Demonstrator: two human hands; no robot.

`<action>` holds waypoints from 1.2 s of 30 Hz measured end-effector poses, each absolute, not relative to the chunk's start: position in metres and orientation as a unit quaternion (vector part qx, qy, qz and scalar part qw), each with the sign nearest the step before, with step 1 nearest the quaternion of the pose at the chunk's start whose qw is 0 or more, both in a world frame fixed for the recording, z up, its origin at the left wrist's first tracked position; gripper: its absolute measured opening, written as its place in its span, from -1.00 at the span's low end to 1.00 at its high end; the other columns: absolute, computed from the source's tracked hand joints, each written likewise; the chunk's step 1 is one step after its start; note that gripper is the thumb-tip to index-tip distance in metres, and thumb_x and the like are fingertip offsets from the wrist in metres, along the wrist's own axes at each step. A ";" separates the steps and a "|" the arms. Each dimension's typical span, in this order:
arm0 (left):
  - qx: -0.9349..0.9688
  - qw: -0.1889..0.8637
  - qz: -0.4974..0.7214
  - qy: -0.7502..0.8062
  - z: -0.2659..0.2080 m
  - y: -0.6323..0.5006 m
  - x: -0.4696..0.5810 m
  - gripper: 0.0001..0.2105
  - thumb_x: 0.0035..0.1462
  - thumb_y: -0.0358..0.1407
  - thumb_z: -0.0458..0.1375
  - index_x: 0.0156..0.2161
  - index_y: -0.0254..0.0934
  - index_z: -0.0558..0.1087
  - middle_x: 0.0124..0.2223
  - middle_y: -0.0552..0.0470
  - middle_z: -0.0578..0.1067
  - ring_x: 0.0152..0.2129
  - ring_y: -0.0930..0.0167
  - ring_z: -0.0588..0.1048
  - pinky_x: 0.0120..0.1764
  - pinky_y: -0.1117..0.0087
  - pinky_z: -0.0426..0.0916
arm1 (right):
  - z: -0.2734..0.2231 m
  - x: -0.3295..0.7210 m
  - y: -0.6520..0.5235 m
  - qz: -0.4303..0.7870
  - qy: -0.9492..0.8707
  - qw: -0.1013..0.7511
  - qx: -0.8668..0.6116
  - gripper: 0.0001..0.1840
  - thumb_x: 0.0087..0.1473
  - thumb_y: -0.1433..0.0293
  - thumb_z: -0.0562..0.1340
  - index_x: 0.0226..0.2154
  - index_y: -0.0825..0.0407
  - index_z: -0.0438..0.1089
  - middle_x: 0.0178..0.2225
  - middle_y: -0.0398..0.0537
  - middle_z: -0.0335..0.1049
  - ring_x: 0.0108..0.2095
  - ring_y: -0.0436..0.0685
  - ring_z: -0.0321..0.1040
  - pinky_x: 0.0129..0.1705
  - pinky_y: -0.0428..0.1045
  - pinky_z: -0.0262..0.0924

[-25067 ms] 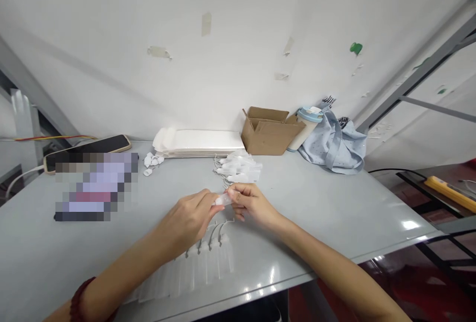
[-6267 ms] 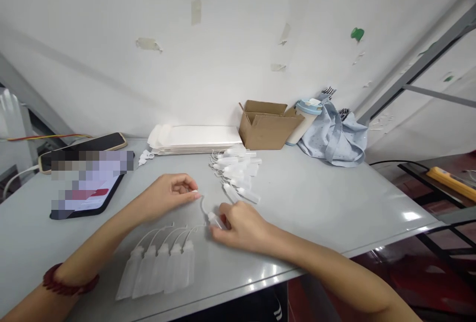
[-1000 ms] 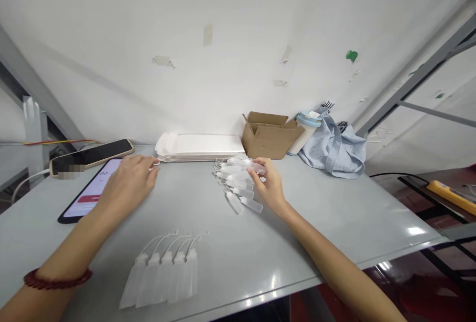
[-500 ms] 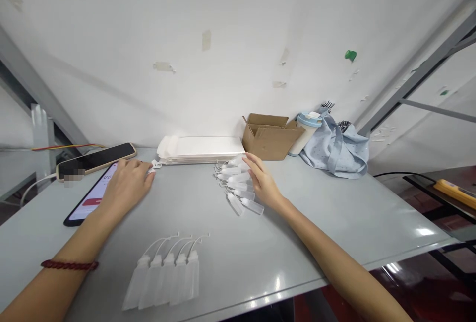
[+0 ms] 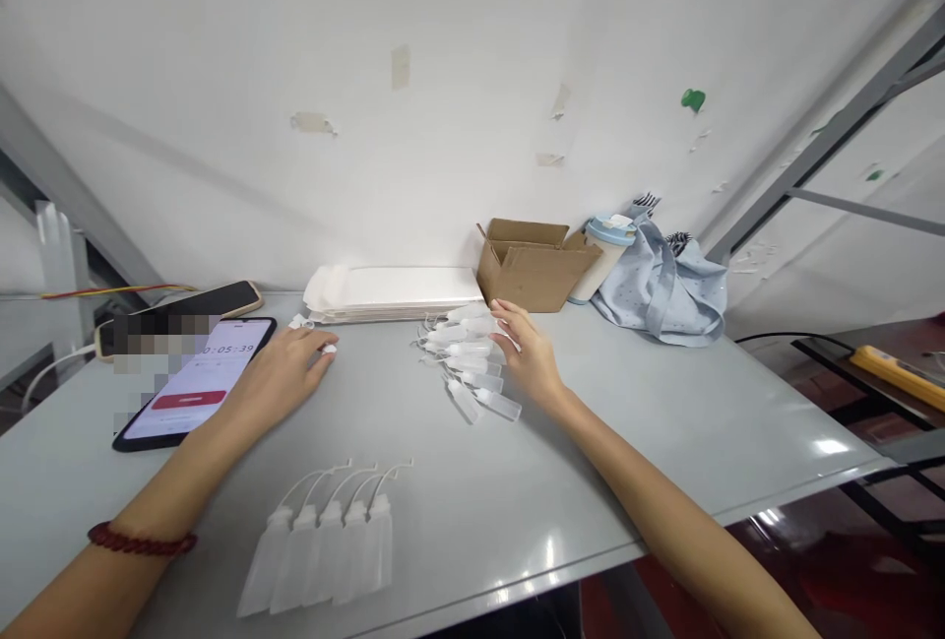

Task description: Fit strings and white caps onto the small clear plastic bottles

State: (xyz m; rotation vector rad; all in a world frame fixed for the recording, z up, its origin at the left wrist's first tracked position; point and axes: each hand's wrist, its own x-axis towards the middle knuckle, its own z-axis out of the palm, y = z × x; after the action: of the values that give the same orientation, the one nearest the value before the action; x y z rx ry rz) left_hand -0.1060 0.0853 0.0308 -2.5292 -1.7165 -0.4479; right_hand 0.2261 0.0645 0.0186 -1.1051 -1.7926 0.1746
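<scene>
My left hand (image 5: pixel 291 368) is closed in a pinch beside the phone, with a small white piece (image 5: pixel 329 349) showing at its fingertips. Another white bit (image 5: pixel 299 322) lies behind that hand on the table. My right hand (image 5: pixel 528 353) is open, its thumb and fingers apart, at the right side of a loose pile of translucent plastic bottles (image 5: pixel 465 349) with thin strap-like tails. Nearer me, several similar translucent bottles (image 5: pixel 332 555) lie side by side in a row, their curved white straps pointing away from me.
A lit phone (image 5: pixel 188 398) and a second dark phone (image 5: pixel 236 296) lie at left. Along the wall are a stack of flat white boxes (image 5: pixel 399 292), an opened cardboard box (image 5: pixel 532 275), a lidded cup (image 5: pixel 601 260) and a blue cloth bag (image 5: pixel 679 299). The grey table (image 5: pixel 627 442) has its edge in front.
My left hand has moved right, off the phone's edge, with the small white piece now at its fingertips. My right hand stays beside the pile. The whole view has shifted slightly.
</scene>
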 end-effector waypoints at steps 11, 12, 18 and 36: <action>-0.848 -0.026 -0.236 -0.474 0.037 0.062 -0.074 -0.65 0.19 -0.22 -0.11 -0.12 -0.37 0.44 -0.16 -0.16 0.52 -0.15 0.20 0.41 -0.07 0.16 0.29 | 0.040 0.154 -0.033 0.160 -0.919 0.291 -0.214 -0.79 0.24 0.41 0.04 -0.14 0.11 0.32 -0.42 -0.08 0.44 -0.46 -0.01 0.35 -0.40 -0.13 0.24; -0.850 -0.032 -0.233 -0.471 0.038 0.060 -0.072 -0.65 0.19 -0.23 -0.10 -0.12 -0.38 0.44 -0.16 -0.16 0.52 -0.15 0.20 0.41 -0.07 0.16 0.30 | 0.037 0.151 -0.037 0.162 -0.933 0.256 -0.194 -0.76 0.25 0.37 0.04 -0.12 0.12 0.33 -0.43 -0.09 0.44 -0.47 -0.01 0.34 -0.42 -0.13 0.21; -0.852 -0.076 -0.232 -0.462 0.038 0.054 -0.063 -0.64 0.18 -0.21 -0.09 -0.13 -0.41 0.44 -0.18 -0.17 0.50 -0.16 0.19 0.40 -0.09 0.15 0.30 | 0.031 0.145 -0.040 0.159 -0.958 0.159 -0.177 -0.69 0.26 0.27 0.06 -0.07 0.10 0.34 -0.43 -0.11 0.43 -0.47 0.00 0.34 -0.44 -0.10 0.13; -0.690 -0.410 -0.315 -0.507 0.078 0.026 -0.047 -0.70 0.05 -0.02 0.12 -0.25 -0.16 0.52 -0.30 0.08 0.54 -0.43 0.40 0.42 -0.32 0.40 0.33 | 0.038 0.175 -0.003 0.093 -0.871 0.313 -0.368 -0.76 0.21 0.24 0.10 -0.22 0.05 0.34 -0.40 -0.05 0.33 -0.45 0.04 0.23 -0.43 -0.08 0.13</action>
State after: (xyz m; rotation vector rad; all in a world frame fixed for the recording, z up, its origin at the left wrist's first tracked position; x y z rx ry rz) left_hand -0.0467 0.0261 0.0783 -3.0145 -2.2168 -1.3757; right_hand 0.1746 -0.0032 0.0383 -0.9701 -2.2968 0.2453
